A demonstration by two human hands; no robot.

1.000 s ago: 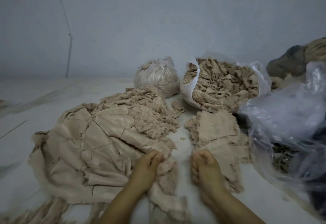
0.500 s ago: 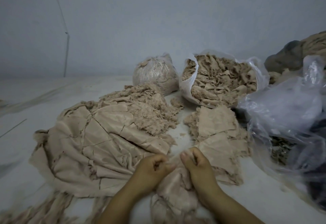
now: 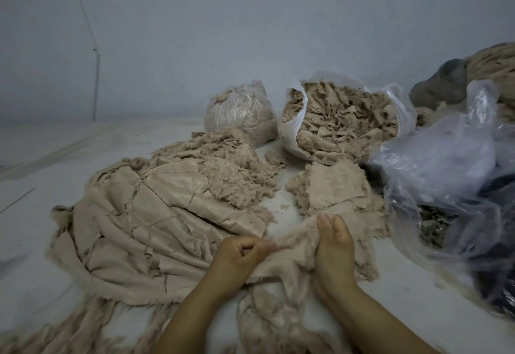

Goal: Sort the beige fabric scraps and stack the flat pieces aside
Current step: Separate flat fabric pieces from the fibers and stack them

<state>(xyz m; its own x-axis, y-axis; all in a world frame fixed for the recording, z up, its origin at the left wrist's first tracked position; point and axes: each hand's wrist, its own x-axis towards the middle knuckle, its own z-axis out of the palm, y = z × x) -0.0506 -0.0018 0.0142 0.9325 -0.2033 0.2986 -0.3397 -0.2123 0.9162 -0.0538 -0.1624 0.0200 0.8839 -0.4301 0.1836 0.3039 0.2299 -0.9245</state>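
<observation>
**Bare forearms, no sleeves**

Two bare forearms entered from the bottom edge. The left hand and the right hand wore no gloves, rings, watch or bands. Fingernails were short and unpainted where visible. No sleeve cuff showed on either arm within the view.

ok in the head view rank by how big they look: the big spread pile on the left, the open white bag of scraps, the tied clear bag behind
1. big spread pile, though nearest the camera
2. open white bag
3. tied clear bag
</observation>
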